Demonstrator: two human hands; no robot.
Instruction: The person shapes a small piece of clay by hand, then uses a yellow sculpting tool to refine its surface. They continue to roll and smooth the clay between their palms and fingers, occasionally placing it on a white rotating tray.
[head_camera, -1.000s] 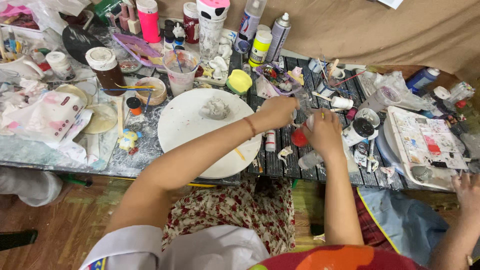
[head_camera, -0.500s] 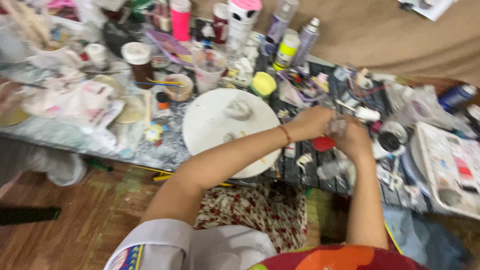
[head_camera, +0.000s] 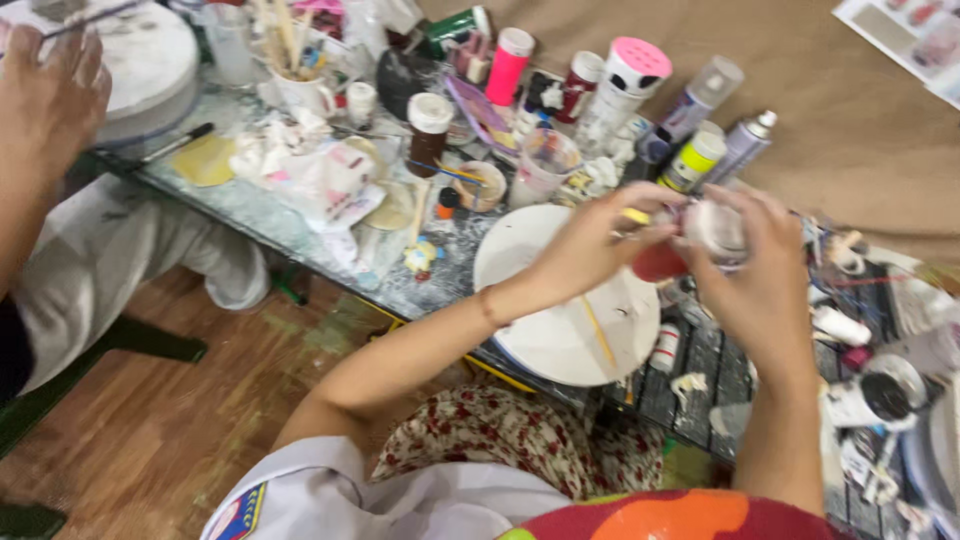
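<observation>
Head view: your left hand (head_camera: 590, 245) and right hand (head_camera: 755, 270) together grip a small red-and-white paint jar (head_camera: 690, 240), held above the round white plate (head_camera: 545, 330) on the cluttered glass table (head_camera: 300, 235); spray cans (head_camera: 745, 145) behind, wooden floor (head_camera: 170, 430) below.

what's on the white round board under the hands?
On the white round board lies a thin yellowish stick. The left hand and right hand, holding a small jar with a red part, cover its upper right edge.
</observation>
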